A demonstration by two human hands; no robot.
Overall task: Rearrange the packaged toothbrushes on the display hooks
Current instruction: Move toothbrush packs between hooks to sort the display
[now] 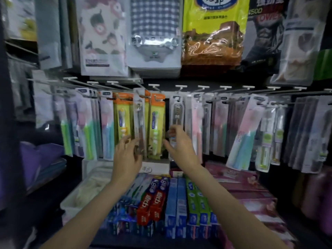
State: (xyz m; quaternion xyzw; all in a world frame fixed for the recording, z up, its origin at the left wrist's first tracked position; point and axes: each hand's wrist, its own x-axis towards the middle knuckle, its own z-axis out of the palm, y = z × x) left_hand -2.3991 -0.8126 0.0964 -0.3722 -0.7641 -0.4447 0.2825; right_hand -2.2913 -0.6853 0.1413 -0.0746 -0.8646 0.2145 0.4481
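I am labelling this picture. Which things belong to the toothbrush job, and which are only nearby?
Job:
- left hand
- right hand
- clear toothbrush pack
- yellow toothbrush packs
- hooks

Nearby:
- toothpaste boxes
- checked cloth pack
- yellow bag

Packaged toothbrushes [139,123] hang on wire display hooks [203,89], directly above boxed toothpaste [177,203] and below hanging packaged goods [154,33].
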